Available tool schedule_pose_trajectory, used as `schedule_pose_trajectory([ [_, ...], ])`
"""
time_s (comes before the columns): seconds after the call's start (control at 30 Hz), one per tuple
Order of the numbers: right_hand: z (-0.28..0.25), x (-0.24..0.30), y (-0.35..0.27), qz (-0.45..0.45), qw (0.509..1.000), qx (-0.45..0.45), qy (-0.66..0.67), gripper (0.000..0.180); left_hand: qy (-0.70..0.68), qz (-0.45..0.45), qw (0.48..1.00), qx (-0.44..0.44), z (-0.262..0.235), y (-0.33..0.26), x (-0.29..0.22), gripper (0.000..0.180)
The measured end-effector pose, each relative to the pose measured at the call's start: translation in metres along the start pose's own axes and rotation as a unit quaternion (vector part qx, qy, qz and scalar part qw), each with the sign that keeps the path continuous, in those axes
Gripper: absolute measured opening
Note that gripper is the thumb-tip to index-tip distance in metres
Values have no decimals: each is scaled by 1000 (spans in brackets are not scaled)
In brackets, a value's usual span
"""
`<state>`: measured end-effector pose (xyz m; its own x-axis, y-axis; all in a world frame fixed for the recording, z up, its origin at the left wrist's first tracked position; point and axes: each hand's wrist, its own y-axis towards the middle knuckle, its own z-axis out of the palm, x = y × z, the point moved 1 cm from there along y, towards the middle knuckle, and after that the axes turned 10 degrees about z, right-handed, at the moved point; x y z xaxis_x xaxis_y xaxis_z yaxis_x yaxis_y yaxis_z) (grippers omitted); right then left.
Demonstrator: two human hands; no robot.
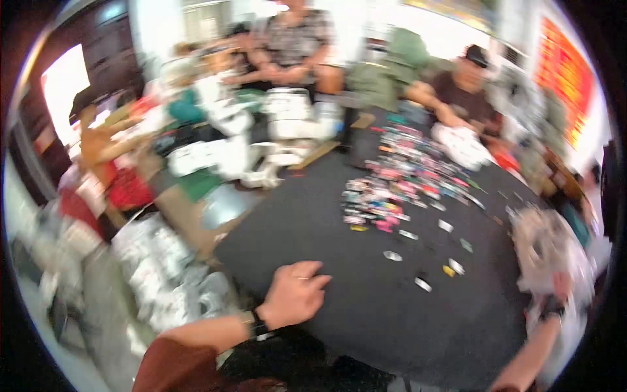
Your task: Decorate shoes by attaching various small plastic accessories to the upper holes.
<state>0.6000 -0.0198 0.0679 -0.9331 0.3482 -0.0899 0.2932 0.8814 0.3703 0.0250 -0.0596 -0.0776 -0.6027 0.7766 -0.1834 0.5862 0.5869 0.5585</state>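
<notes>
The left forearm comes in from the lower left, its brown sleeve point(179, 362) ending partway along, and runs up and to the right. The left hand point(297, 294) is over the near left edge of the black surface point(366, 313), the back of the hand facing up and the fingers pointing right. They are loosely bent and slightly apart, with a ring on one of them and a black watch point(259, 325) at the wrist. Its grip is relaxed and nothing shows in it; whether the fingertips touch the surface cannot be told.

The right forearm rises from the lower right corner, bare in view, angled up and a little to the right. The right hand point(560, 286) is well apart from the left, out by the right edge of the surface, with a dark band point(554, 311) at the wrist. It overlaps the clear plastic bag point(545, 245), which hangs at that edge. Blur and the plastic hide the fingers, so whether this grip is closed on the bag cannot be told.

The pile point(405, 173) of small, many-coloured items lies on the far part of the surface, out beyond both hands. A few loose pieces point(423, 284), mostly white, lie between it and the near edge. Across the surface, a co-worker point(467, 95) reaches to a white bundle point(462, 145) beside the pile.
</notes>
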Motion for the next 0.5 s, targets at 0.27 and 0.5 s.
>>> schedule_pose_trajectory([
  [0.27, -36, 130, 76, -60, 993, 32, 93, 32, -10, -27, 1000, 1, 16, -27, 1, 36],
  [0.5, -59, 45, 42, 49, 994, 63, 80, 36, 3, -24, 1000, -7, 16, -25, 1, 35],
])
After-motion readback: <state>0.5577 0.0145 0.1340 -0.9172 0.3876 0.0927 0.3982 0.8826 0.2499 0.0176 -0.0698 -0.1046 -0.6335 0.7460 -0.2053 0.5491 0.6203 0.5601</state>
